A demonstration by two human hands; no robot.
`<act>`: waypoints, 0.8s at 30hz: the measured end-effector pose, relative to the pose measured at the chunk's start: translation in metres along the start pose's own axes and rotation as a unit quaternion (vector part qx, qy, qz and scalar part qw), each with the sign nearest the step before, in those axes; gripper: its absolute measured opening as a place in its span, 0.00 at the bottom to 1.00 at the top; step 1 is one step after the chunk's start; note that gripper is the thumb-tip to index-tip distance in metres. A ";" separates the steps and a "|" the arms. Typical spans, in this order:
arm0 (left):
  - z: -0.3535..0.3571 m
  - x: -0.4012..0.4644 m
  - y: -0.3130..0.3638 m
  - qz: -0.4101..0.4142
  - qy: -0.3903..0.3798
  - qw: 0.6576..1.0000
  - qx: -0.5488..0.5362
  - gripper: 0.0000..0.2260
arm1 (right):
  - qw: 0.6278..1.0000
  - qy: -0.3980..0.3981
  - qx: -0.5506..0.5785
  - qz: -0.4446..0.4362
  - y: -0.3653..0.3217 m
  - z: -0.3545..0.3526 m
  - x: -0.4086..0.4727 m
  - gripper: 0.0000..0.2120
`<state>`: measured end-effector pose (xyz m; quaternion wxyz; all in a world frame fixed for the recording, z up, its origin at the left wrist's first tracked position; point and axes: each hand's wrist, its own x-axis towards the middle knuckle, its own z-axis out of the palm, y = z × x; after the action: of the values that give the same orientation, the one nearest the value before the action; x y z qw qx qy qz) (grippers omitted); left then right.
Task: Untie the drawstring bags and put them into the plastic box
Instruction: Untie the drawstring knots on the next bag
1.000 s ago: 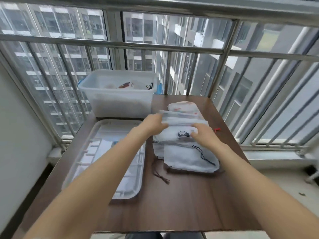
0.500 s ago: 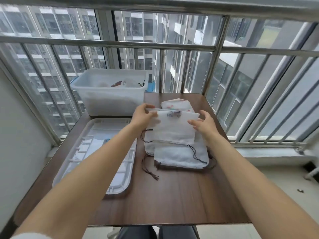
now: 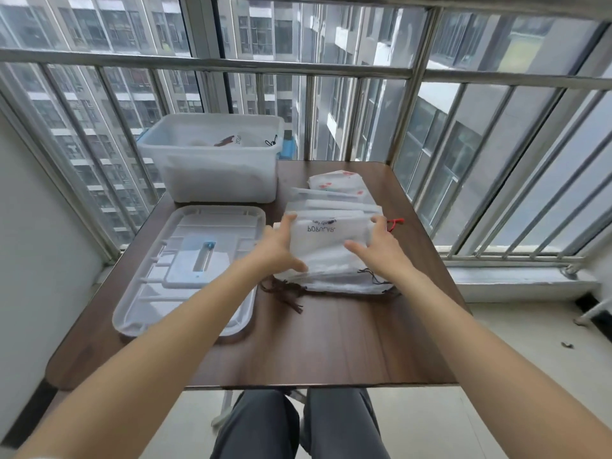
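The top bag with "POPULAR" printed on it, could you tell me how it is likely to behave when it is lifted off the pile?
The top bag looks like thin white fabric, so it will probably flop and sag. It lies flat, so it is likely light. Its cords could snag the pile below.

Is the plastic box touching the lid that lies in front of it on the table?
Apart. The head view shows a strip of brown table between the plastic box and the lid.

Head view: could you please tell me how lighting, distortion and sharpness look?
Head view: soft daylight through the window bars, no hard shadows; wide-angle bends the bars outward; the "POPULAR" bag reads sharply, the plastic box contents look hazy.
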<state>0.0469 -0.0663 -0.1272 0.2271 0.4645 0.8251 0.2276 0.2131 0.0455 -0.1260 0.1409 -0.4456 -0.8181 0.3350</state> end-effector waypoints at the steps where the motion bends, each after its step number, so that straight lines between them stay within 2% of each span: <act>1: 0.002 -0.004 0.000 0.008 -0.001 1.000 0.008 0.48 | 1.000 -0.019 0.015 0.008 -0.001 -0.002 -0.004 0.41; 5: 0.004 -0.017 -0.006 0.022 -0.016 0.999 -0.031 0.52 | 0.993 -0.111 0.005 0.030 -0.003 -0.008 -0.021 0.59; 8: 0.004 -0.027 -0.008 0.030 -0.044 0.998 -0.018 0.57 | 0.993 -0.113 -0.022 0.012 -0.003 -0.011 -0.031 0.59; 11: 0.006 -0.042 -0.003 0.028 -0.047 0.998 0.028 0.57 | 0.997 -0.079 -0.018 0.001 -0.003 -0.013 -0.034 0.53; 13: 0.007 -0.049 0.001 0.037 -0.013 0.998 0.058 0.51 | 0.999 -0.037 0.026 -0.001 -0.003 -0.015 -0.035 0.47; 17: 0.003 -0.054 0.002 0.069 0.114 0.990 0.048 0.24 | 0.989 0.035 0.144 0.011 -0.001 -0.018 -0.038 0.29; 19: -0.003 -0.057 0.002 0.059 0.148 0.987 0.018 0.11 | 0.981 0.037 0.187 0.033 0.000 -0.020 -0.039 0.22; 21: -0.009 -0.061 0.002 0.056 0.159 0.985 -0.041 0.05 | 0.981 0.018 0.188 0.035 -0.001 -0.024 -0.044 0.21; 24: -0.021 -0.067 0.001 0.070 0.161 0.972 -0.159 0.03 | 0.984 -0.012 0.175 -0.004 -0.005 -0.032 -0.056 0.23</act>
<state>0.0665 -0.1276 -0.0987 0.1461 0.4365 0.7693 0.4431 0.2586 0.0112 -0.0957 0.2081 -0.4070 -0.7500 0.4780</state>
